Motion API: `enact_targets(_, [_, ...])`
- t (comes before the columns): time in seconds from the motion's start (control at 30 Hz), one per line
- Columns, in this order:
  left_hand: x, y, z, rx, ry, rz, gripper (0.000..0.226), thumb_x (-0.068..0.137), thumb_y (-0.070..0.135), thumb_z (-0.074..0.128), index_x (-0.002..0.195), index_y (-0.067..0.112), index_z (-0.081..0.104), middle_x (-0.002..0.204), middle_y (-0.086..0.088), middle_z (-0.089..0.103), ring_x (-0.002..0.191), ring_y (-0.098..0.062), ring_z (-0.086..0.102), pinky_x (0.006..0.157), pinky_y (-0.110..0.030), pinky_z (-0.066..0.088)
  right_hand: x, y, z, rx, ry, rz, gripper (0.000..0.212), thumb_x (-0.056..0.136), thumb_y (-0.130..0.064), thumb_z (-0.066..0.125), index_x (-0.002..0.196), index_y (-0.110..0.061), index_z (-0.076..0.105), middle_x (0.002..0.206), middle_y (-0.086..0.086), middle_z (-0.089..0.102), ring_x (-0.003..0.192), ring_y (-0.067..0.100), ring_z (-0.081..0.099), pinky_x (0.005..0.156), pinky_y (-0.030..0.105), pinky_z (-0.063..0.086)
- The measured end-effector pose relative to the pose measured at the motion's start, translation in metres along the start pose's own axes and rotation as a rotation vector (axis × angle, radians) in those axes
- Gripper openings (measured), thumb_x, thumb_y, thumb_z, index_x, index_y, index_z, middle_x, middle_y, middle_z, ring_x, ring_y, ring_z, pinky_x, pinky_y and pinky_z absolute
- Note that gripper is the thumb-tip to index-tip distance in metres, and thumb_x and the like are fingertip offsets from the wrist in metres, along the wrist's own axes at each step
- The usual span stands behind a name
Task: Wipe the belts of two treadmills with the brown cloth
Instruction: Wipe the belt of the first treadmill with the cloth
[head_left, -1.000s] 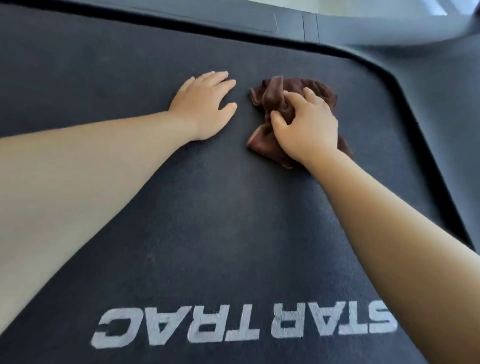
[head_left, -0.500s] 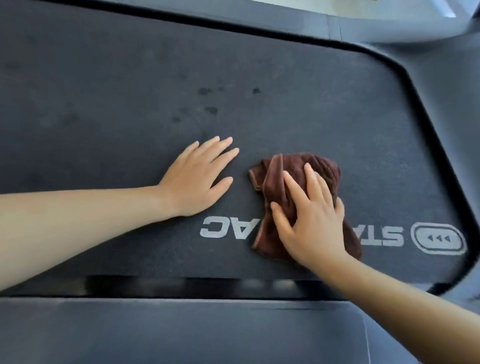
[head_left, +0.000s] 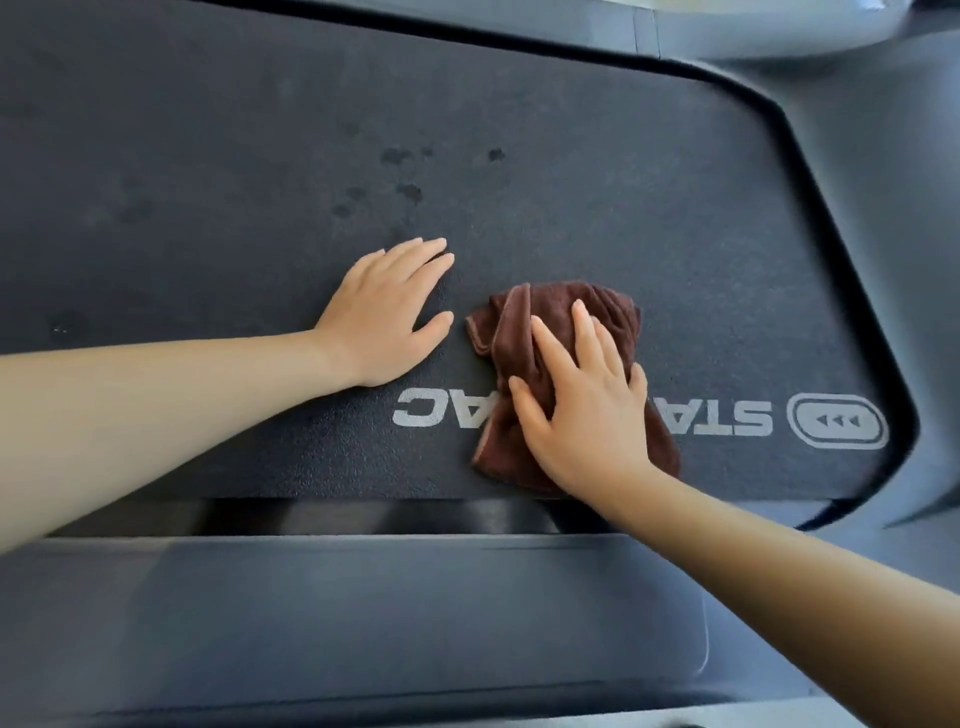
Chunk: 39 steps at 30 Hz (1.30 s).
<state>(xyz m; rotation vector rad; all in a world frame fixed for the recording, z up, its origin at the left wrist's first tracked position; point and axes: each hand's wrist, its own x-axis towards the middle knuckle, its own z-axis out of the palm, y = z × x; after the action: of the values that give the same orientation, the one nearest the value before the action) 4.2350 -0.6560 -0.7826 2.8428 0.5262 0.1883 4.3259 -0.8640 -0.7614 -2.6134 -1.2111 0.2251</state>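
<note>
A black treadmill belt (head_left: 597, 208) fills most of the view, with a white STAR TRAC logo (head_left: 727, 418) near its close end. A crumpled brown cloth (head_left: 511, 332) lies on the logo. My right hand (head_left: 582, 410) presses flat on the cloth, fingers spread over it, covering its middle. My left hand (head_left: 387, 312) rests flat on the bare belt just left of the cloth, fingers together, holding nothing. Several dark damp spots (head_left: 410, 189) mark the belt beyond my left hand.
A grey end cover (head_left: 363, 623) of the treadmill runs across the bottom, with a dark gap (head_left: 337, 517) between it and the belt. A grey side rail (head_left: 893, 234) curves along the right. Another grey rail (head_left: 519, 21) borders the far side.
Both hands and the cloth have slid along the belt towards its close end, onto the logo. The end cover has come into view. My right hand's fingers have flattened on the cloth.
</note>
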Motion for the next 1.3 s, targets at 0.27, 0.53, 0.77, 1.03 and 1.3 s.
enact_targets(0.27, [0.001, 0.0, -0.002, -0.001, -0.006, 0.019, 0.059, 0.094, 0.036, 0.046, 0.145, 0.012, 0.031, 0.155, -0.003, 0.025, 0.143, -0.021, 0.019, 0.115, -0.039, 0.014, 0.018, -0.009, 0.006, -0.017, 0.048, 0.009, 0.056, 0.091, -0.051, 0.041, 0.144, -0.034, 0.031, 0.158, 0.006, 0.013, 0.144, 0.021, 0.01, 0.108, 0.057, 0.015])
enact_targets(0.53, [0.003, -0.016, -0.007, 0.005, -0.031, 0.0, 0.059, 0.096, 0.038, 0.041, 0.148, 0.014, 0.025, 0.157, 0.001, 0.017, 0.145, -0.018, 0.01, 0.116, -0.041, 0.009, 0.067, -0.024, 0.007, -0.014, 0.062, 0.06, 0.057, 0.094, -0.048, 0.039, 0.146, -0.029, 0.026, 0.159, 0.008, 0.01, 0.145, 0.024, 0.005, 0.11, 0.058, 0.011])
enact_targets(0.77, [0.067, -0.072, -0.016, 0.065, -0.047, -0.139, 0.063, 0.094, 0.048, 0.034, 0.149, 0.019, 0.021, 0.158, -0.001, 0.013, 0.145, -0.021, 0.008, 0.115, -0.047, 0.008, 0.087, -0.019, 0.011, -0.005, 0.074, 0.035, 0.059, 0.091, -0.054, 0.04, 0.145, -0.035, 0.027, 0.159, 0.005, 0.011, 0.145, 0.022, 0.005, 0.11, 0.058, 0.011])
enact_targets(1.03, [0.167, -0.094, -0.006, 0.066, -0.056, -0.146, 0.061, 0.093, 0.054, 0.03, 0.148, 0.029, 0.02, 0.158, 0.001, 0.01, 0.145, -0.019, 0.005, 0.113, -0.056, 0.004, 0.177, -0.018, 0.013, -0.003, 0.164, 0.113, 0.058, 0.088, -0.055, 0.044, 0.142, -0.035, 0.034, 0.157, 0.005, 0.017, 0.145, 0.022, 0.011, 0.109, 0.059, 0.013])
enact_targets(1.3, [0.195, -0.099, -0.009, 0.028, -0.054, -0.135, 0.058, 0.094, 0.051, 0.032, 0.147, 0.028, 0.023, 0.158, -0.001, 0.012, 0.145, -0.02, 0.005, 0.113, -0.057, 0.004, 0.215, -0.026, 0.009, -0.01, 0.139, 0.204, 0.057, 0.09, -0.053, 0.044, 0.143, -0.035, 0.033, 0.158, 0.005, 0.015, 0.145, 0.023, 0.009, 0.11, 0.059, 0.012])
